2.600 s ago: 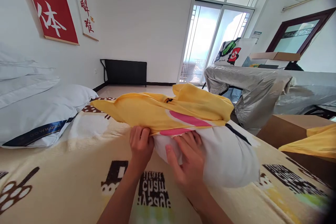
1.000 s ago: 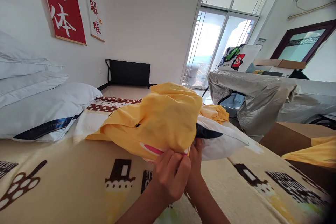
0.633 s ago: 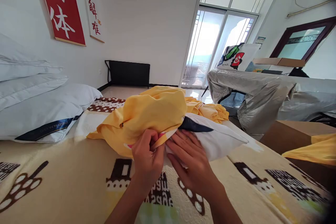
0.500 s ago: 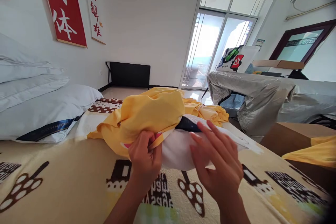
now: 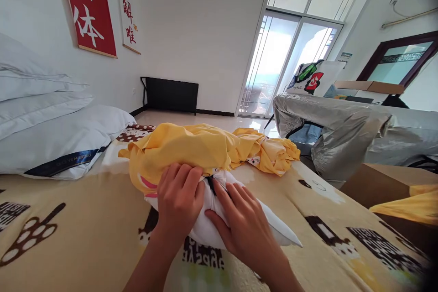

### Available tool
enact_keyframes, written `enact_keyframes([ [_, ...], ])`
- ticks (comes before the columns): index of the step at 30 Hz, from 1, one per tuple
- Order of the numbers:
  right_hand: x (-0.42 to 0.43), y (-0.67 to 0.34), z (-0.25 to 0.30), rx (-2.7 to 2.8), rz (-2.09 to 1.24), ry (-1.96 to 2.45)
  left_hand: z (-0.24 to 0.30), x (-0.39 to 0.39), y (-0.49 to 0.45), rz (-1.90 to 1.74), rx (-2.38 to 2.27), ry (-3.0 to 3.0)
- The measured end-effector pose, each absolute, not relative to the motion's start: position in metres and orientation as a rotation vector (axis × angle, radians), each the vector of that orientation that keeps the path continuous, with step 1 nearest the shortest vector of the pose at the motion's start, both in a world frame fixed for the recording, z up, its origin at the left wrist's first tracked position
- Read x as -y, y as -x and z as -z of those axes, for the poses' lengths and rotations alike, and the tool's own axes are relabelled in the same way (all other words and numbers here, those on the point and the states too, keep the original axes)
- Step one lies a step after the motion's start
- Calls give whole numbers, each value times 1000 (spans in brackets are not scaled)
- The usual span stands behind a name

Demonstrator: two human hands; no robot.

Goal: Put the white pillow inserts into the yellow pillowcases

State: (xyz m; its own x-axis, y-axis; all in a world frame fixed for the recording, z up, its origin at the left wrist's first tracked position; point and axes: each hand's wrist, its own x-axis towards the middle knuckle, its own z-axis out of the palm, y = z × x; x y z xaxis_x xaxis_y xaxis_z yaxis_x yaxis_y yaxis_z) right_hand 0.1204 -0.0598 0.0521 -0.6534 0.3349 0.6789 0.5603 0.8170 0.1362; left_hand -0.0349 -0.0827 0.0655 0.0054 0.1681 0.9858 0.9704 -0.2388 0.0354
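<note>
A yellow pillowcase (image 5: 181,146) with pink marks is bunched over one end of a white pillow (image 5: 282,230) on the bed. My left hand (image 5: 179,203) is closed on the pillowcase's edge, its fingers curled over the fabric. Beside it, my right hand (image 5: 244,219) grips the bare part of the pillow, thumb on the near side and fingers pressing into the cloth by the case opening. A dark strip on the pillow shows between the hands. The covered end of the pillow is hidden inside the case.
White pillows (image 5: 61,134) are stacked at the left. More crumpled yellow fabric (image 5: 273,150) lies behind the pillow. A patterned blanket (image 5: 85,232) covers the bed. At the right are a cardboard box (image 5: 379,182) with yellow cloth and a table under silver sheeting (image 5: 338,114).
My right hand has moved left and down from hovering with spread fingers to gripping the pillow. The bunched pillowcase has flattened, and the pillow's bare end now points down to the right.
</note>
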Motion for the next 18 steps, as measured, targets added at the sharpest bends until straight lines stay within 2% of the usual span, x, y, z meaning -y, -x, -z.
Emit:
enact_keyframes([
  [6, 61, -109, -49, 2425, 385, 645, -62, 82, 32, 1312, 1265, 1586],
  [18, 48, -94, -24, 2283, 522, 727, -57, 85, 19, 1065, 1180, 1743],
])
